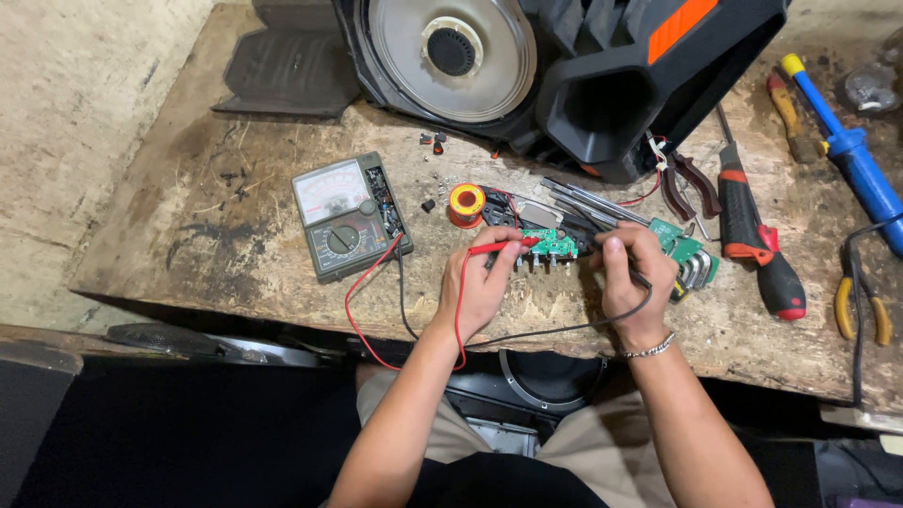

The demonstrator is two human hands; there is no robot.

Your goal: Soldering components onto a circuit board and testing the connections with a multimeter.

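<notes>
Our left hand is closed on the red probe, tip on the green circuit board, which sits btwn both hands. Our right hand pinches the black probe, also at the board. Analog multimeter lies left of the left hand; solder spool just above it; red-black screwdriver right of the right hand.

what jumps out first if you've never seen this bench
At centre, the left hand holds a red probe and the right hand a black one against a small green circuit board. An analog multimeter lies to their left, and a big black speaker cabinet fills the top.
</notes>
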